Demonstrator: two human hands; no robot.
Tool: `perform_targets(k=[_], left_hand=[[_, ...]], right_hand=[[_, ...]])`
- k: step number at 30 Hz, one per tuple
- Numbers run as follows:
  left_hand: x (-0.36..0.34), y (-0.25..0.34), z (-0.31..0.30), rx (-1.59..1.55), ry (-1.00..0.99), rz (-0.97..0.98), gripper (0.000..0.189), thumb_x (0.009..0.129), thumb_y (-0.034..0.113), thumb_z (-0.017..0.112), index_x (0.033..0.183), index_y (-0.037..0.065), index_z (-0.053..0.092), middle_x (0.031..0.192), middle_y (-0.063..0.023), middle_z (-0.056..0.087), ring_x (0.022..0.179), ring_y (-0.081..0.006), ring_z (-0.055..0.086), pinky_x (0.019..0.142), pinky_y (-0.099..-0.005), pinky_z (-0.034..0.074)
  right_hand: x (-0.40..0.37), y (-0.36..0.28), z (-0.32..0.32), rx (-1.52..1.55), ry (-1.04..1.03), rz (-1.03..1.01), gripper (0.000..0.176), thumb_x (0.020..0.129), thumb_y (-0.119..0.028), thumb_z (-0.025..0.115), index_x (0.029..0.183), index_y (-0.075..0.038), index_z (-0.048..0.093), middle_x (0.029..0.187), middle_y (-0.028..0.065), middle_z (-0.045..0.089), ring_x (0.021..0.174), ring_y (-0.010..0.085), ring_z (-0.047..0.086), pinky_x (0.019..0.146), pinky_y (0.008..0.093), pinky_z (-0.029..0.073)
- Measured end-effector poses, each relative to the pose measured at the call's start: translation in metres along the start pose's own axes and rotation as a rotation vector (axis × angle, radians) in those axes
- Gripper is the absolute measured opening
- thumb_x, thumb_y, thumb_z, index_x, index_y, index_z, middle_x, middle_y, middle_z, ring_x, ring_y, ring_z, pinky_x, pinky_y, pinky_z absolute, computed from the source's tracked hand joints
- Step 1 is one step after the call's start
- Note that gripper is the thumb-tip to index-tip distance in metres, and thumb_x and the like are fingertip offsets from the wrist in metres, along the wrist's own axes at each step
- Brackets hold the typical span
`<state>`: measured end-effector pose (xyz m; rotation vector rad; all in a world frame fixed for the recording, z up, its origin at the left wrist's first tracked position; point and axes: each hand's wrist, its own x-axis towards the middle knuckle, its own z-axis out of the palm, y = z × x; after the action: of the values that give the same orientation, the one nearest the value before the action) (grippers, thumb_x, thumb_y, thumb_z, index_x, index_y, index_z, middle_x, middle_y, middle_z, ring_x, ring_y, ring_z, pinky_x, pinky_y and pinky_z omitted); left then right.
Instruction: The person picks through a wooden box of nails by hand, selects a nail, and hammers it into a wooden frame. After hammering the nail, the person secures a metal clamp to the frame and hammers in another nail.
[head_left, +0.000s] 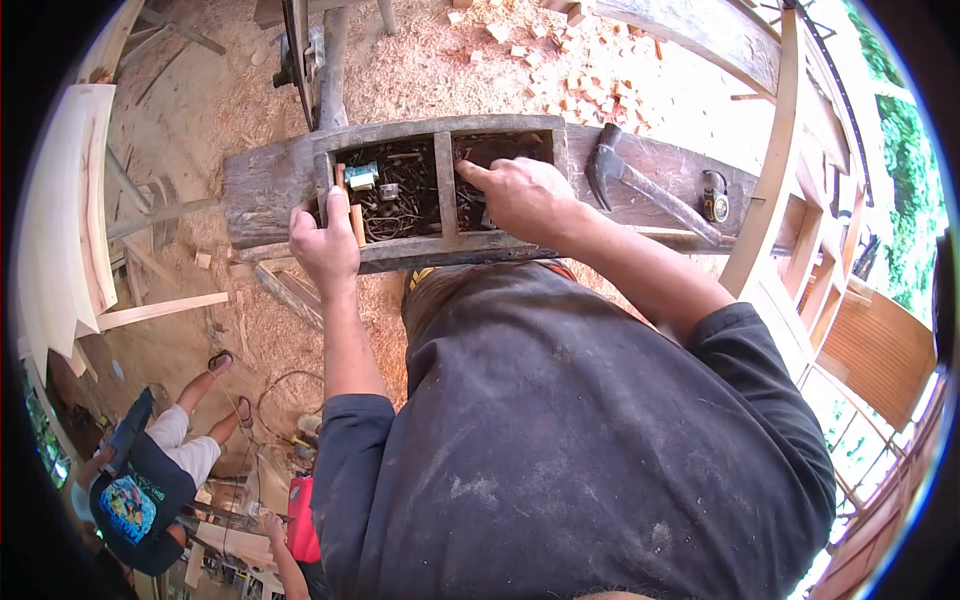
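a long, weathered grey wooden box (446, 195) lies crosswise before the person. the left hand (327, 245), partly closed, clasps its left end; the right hand (525, 200), index finger extended, others curled, hovers nearer the right compartment, any hold hidden.

Box (400, 247) on table (265, 195) | nails (400, 215) in left compartment (divider (445, 185) alongside) | hammer (650, 190) right of box | tape measure (715, 200) near its handle | offcuts (600, 95) beyond
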<state>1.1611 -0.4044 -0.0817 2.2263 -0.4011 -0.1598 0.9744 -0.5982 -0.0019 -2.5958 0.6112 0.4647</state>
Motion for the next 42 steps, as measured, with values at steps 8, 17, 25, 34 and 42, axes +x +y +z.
perform_targets(k=[8, 17, 25, 34, 42], left_hand=[[-0.001, 0.005, -0.002, -0.008, -0.017, -0.024, 0.043, 0.091, 0.035, 0.074, 0.095, -0.008, 0.072, 0.094, -0.0198, 0.072, 0.086, -0.0321, 0.070, 0.079, -0.0433, 0.053], [-0.001, 0.005, -0.002, 0.011, -0.011, -0.014, 0.043, 0.092, 0.036, 0.074, 0.097, -0.007, 0.073, 0.094, -0.0197, 0.074, 0.086, -0.0302, 0.070, 0.080, -0.0421, 0.053], [0.001, -0.003, -0.001, -0.014, -0.016, -0.007, 0.041, 0.093, 0.035, 0.073, 0.096, -0.006, 0.073, 0.092, -0.0171, 0.074, 0.084, -0.0269, 0.070, 0.078, -0.0408, 0.053], [0.000, -0.002, -0.001, -0.028, -0.013, -0.008, 0.042, 0.092, 0.037, 0.073, 0.097, -0.005, 0.073, 0.091, -0.0157, 0.073, 0.084, -0.0265, 0.070, 0.077, -0.0397, 0.054], [0.001, -0.001, -0.001, -0.014, -0.030, 0.015, 0.044, 0.093, 0.036, 0.072, 0.099, -0.007, 0.073, 0.094, -0.0170, 0.073, 0.088, -0.0284, 0.069, 0.081, -0.0404, 0.052]], right_hand=[[-0.001, 0.012, -0.016, 0.025, 0.076, 0.076, 0.026, 0.092, -0.017, 0.058, 0.109, -0.005, 0.075, 0.095, 0.0208, 0.074, 0.094, 0.0362, 0.072, 0.086, 0.0475, 0.057], [0.026, 0.008, 0.019, 0.116, 0.350, -0.034, 0.015, 0.090, -0.018, 0.062, 0.093, -0.004, 0.066, 0.086, 0.0190, 0.072, 0.087, 0.0388, 0.071, 0.080, 0.0501, 0.057], [0.023, 0.014, 0.002, 0.460, 0.276, 0.157, 0.026, 0.090, -0.027, 0.070, 0.104, -0.005, 0.075, 0.100, 0.0206, 0.074, 0.094, 0.0365, 0.072, 0.088, 0.0446, 0.056], [-0.024, 0.076, -0.018, 2.010, -0.100, 0.192, 0.018, 0.103, -0.025, 0.058, 0.091, -0.012, 0.060, 0.076, 0.0014, 0.056, 0.065, 0.0137, 0.055, 0.058, 0.0302, 0.046], [-0.022, 0.063, 0.002, 2.013, 0.101, 0.289, 0.007, 0.100, -0.018, 0.059, 0.099, -0.010, 0.060, 0.082, 0.0046, 0.063, 0.072, 0.0176, 0.066, 0.067, 0.0373, 0.060]])
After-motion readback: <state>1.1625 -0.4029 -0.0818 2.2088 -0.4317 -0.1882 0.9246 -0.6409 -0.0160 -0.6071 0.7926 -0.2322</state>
